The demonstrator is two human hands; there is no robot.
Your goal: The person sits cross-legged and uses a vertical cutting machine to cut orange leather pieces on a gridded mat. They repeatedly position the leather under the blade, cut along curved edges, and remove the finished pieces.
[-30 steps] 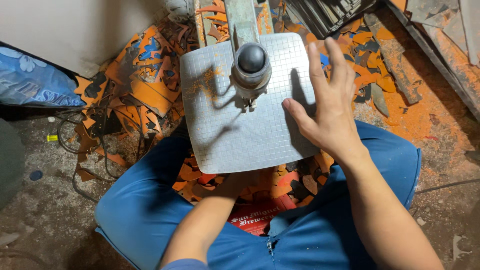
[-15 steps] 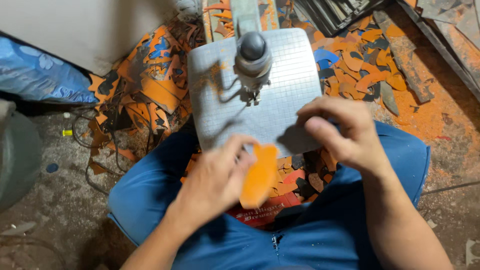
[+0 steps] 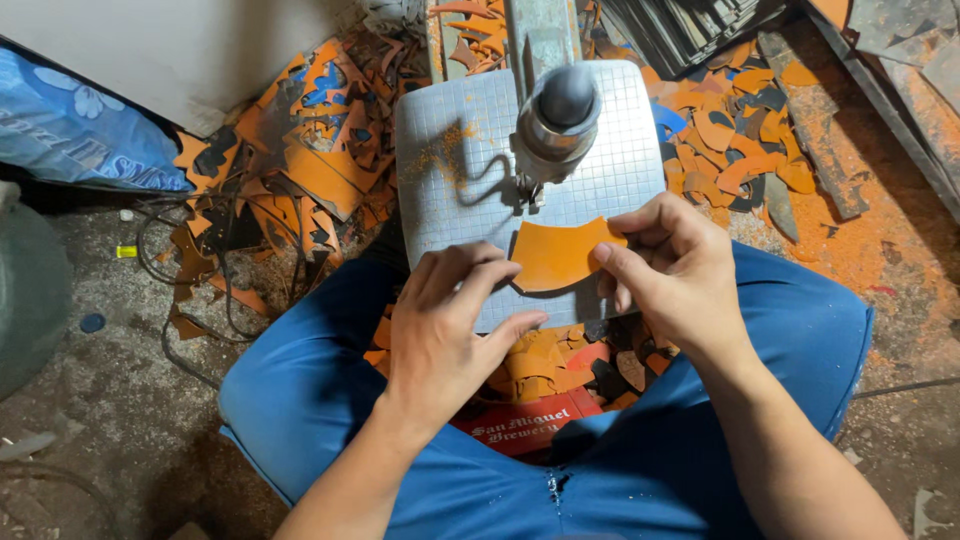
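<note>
On the gridded metal table (image 3: 450, 150) of a small saw, an orange piece (image 3: 558, 255) lies flat just before the blade housing (image 3: 556, 120) — left hand (image 3: 440, 325) and right hand (image 3: 675, 270) pinch its two ends. Orange offcuts (image 3: 300, 160) litter the floor.

My left hand (image 3: 440, 335) covers the near edge of the saw table (image 3: 450, 150), so can't tell what's under it. The saw head (image 3: 555, 115) hides the blade above the orange piece (image 3: 560, 255), and its column runs off the top edge.
</note>
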